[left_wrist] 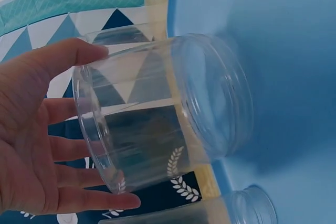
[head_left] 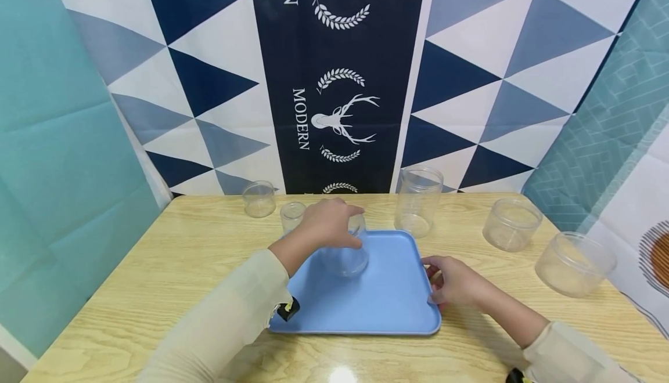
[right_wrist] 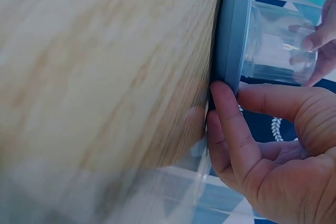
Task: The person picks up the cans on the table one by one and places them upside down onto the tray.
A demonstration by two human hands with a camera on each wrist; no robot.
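A blue rectangular tray (head_left: 387,296) lies flat on the wooden table. Over its left back part my left hand (head_left: 329,223) grips a clear plastic jar (head_left: 345,262) from above. In the left wrist view the thumb lies at the upper rim of the jar (left_wrist: 136,108), with the fingers spread round the far side; its base is close to the tray surface. My right hand (head_left: 457,281) pinches the tray's right edge, thumb and fingertips at the rim (right_wrist: 231,35). A narrower clear jar (head_left: 292,215) stands at the back left corner, partly behind my left hand.
Along the back of the table (head_left: 157,267) are a small clear jar (head_left: 259,200) on the left and a tall one (head_left: 418,206) just behind the tray. Two wide, low clear jars (head_left: 512,226) stand at the right. A patterned curtain (head_left: 340,52) hangs behind.
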